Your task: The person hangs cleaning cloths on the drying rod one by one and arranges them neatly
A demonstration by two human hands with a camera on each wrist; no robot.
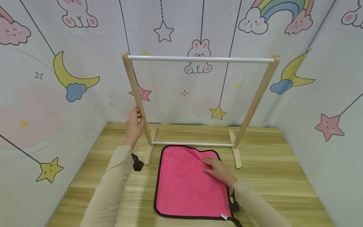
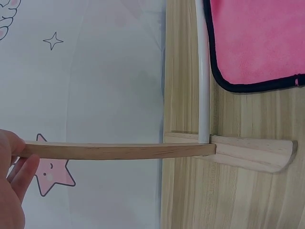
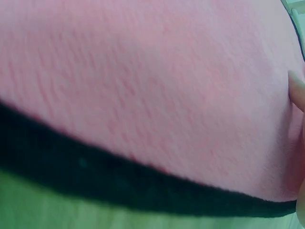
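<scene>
White printed backdrop (image 1: 37, 104): hangs at the left, far and right sides of a wood-grained counter (image 1: 90, 176).

Beige left sleeve (image 1: 107, 189), with left hand (image 1: 134, 126): thumb and fingers pinch the left post (image 1: 137, 94) partway up, judged a steadying hold, as the wooden rack (image 1: 131, 72) stands on slim feet.

Left foot (image 1: 148, 154): lies flat, running near to far, seemingly against tipping.

Upper rod (image 1: 170, 59): white, joins the posts at their tops.

Lower rod (image 1: 193, 144): white, low between the posts, probably a brace.

Cloth (image 1: 184, 183): pink, black-bordered, spread on the counter at the near side of the rack, far edge just beside the lower rod; ripple towards the far right corner; white tag (image 1: 224, 217) and black loop (image 1: 236, 221) at the near right corner.

Right hand (image 1: 219, 170): fingers and thumb parted, resting on the cloth's right part beside the ripple, perhaps to keep the fabric in order; no pinch shows.

Right foot (image 1: 238, 157): wooden, matching the left.

Right post (image 1: 256, 101): wooden, untouched.
</scene>
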